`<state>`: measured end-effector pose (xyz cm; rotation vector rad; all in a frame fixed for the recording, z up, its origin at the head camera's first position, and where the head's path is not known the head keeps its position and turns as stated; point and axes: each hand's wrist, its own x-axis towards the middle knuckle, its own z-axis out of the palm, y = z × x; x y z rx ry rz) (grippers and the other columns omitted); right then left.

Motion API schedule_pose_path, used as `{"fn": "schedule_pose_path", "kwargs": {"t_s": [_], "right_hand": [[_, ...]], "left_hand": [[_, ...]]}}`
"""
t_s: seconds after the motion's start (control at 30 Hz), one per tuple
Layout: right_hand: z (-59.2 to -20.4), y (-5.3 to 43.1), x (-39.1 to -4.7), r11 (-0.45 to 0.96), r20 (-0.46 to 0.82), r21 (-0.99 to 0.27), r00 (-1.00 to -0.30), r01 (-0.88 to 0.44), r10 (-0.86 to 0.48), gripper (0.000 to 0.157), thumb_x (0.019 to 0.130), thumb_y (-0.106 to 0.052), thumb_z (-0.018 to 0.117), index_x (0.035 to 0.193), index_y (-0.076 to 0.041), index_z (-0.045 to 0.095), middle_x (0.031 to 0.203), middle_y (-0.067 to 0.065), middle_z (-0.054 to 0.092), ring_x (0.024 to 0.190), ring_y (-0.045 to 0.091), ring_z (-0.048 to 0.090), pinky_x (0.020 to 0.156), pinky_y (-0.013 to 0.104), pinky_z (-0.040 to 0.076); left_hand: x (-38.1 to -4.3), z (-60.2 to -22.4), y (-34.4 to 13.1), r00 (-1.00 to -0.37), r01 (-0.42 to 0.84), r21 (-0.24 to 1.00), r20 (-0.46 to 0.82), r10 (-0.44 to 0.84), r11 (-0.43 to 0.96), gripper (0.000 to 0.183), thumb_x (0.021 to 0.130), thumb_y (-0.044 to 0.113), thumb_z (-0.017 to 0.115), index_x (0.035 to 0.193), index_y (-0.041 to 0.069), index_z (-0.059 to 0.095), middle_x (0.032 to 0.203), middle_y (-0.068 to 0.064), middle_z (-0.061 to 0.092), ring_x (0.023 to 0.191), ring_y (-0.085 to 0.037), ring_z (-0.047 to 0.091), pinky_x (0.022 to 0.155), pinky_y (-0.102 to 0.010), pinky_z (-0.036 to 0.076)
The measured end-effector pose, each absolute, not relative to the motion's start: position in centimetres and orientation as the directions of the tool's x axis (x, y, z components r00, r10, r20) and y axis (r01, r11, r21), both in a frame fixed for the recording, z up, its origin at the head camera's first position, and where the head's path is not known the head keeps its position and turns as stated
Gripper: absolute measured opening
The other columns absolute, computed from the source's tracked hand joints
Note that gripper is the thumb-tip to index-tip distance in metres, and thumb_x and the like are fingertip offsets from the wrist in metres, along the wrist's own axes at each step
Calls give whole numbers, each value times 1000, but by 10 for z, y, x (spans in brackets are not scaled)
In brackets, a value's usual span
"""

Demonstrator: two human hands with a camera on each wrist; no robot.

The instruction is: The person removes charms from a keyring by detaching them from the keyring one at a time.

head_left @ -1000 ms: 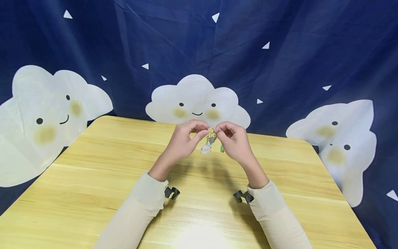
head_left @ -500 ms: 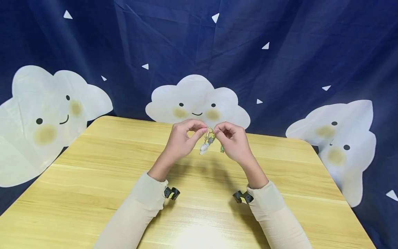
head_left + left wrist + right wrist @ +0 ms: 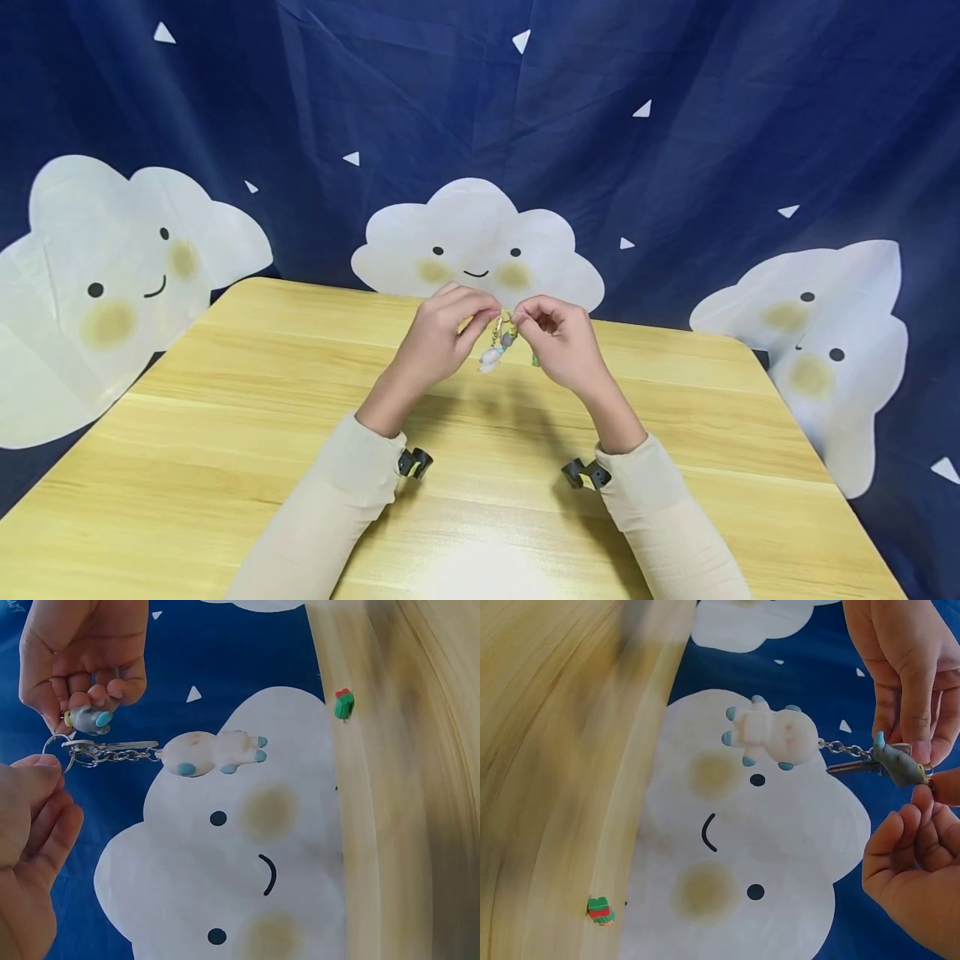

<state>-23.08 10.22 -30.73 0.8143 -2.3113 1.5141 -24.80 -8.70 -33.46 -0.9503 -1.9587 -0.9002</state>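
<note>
A metal key ring point(image 3: 58, 742) is held up above the table between both hands. My left hand point(image 3: 438, 337) pinches the ring between thumb and fingertips. From the ring hang a key point(image 3: 131, 745) and a chain with a white figure charm point(image 3: 191, 754) that has light blue feet. My right hand point(image 3: 562, 342) pinches the end of a small grey figure charm point(image 3: 900, 765) beside the ring; whether this charm is threaded on the ring is hard to tell. A small green and red figure point(image 3: 600, 911) lies apart on the table, partly hidden by my right hand in the head view.
The wooden table point(image 3: 300, 450) stretches under both arms, up to a dark blue curtain point(image 3: 450, 100) printed with smiling clouds. Each sleeve cuff bears a black camera mount, the left mount point(image 3: 415, 463) and the right mount point(image 3: 585, 475).
Both hands stay in nearly the same place, still pinching. The ring has turned slightly between the fingertips, and the white charm has swung a little to the left.
</note>
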Motion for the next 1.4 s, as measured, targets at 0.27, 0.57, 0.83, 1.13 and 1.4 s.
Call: {"fn": "schedule_pose_path", "kwargs": {"t_s": [0.27,0.57,0.83,1.13,1.4], "right_hand": [[-331,107,-252,313,494,-748,-806,-586,-327,12,93,-6,58,86,-4,68,71,4,60,60,17,48,56,25,42],[-335,107,-255,347,457,-743,-812,-572,-362,11,91,-8,58,86,-5,68,72,8,62,60,17,49,53,26,41],[-335,110,-255,387,436,-731,-821,-562,-369,11,93,-11,58,90,-7,68,73,0,62,59,17,50,53,28,43],[-338,112,-261,385,387,-754,-834,-532,-394,12,95,-20,59,92,-13,68,69,2,59,50,20,48,45,30,42],[-351,121,-274,452,267,-778,-881,-436,-391,12,95,-23,60,92,-14,68,77,2,63,56,28,56,47,32,47]], "left_hand": [[-247,-334,-89,-378,843,147,847,374,518,6,88,5,66,92,5,70,91,-4,68,84,-19,58,73,-27,48],[-247,-335,-91,-361,825,39,804,473,564,12,86,-6,64,90,4,70,91,-6,68,85,-21,58,75,-25,49],[-248,-336,-93,-412,798,26,751,515,602,21,82,-12,61,90,5,71,91,-5,69,87,-19,59,78,-24,49],[-248,-338,-100,-417,812,80,774,477,579,13,83,-7,66,90,4,70,91,-5,69,88,-20,59,77,-24,49],[-248,-335,-98,-411,813,85,784,465,576,6,89,4,64,91,5,69,90,-3,68,85,-19,57,75,-26,47]]}}
